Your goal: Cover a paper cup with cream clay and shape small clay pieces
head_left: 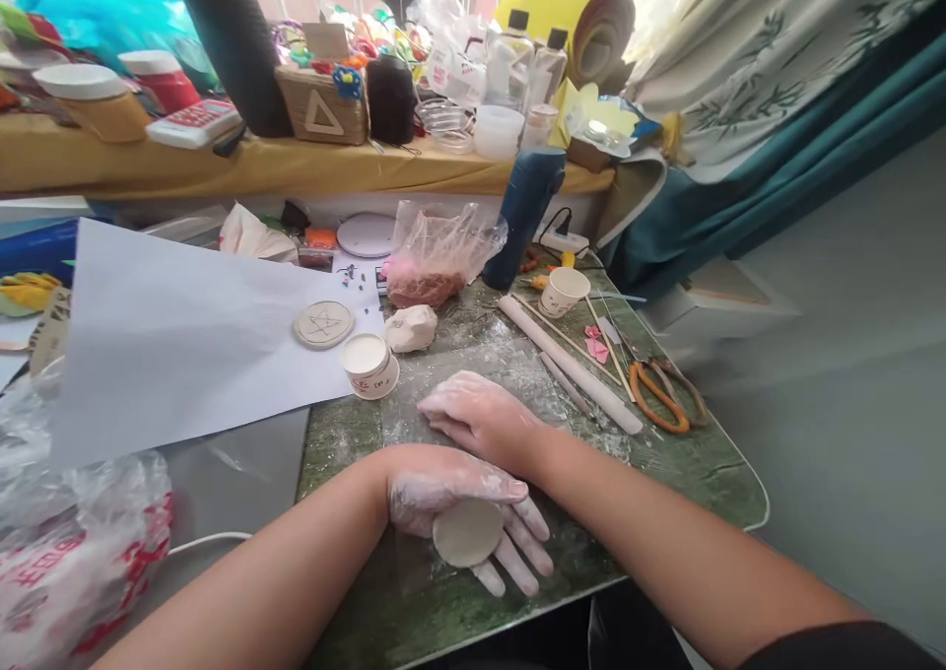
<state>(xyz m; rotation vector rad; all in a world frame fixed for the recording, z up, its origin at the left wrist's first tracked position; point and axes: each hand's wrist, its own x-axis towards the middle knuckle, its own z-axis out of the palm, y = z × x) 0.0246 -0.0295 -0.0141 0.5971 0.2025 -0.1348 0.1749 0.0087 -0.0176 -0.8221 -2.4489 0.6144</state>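
left hand [459,477] palm up, fingers spread; pale disc [467,534] sits on the palm above the near part of the surface [684,483]. right hand [480,412] palm down over the powder-dusted clear sheet [405,419], fingers loosely curled; can't tell if anything's under it. disc looks soft, so likely to dent or sag: best to support it across the full face, palm flat, no fingertip pressure, thumb off the rim. powder on the skin should help against sticking. any turning: slow and level.

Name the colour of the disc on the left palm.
The disc is pale greyish cream, shown in the head view.
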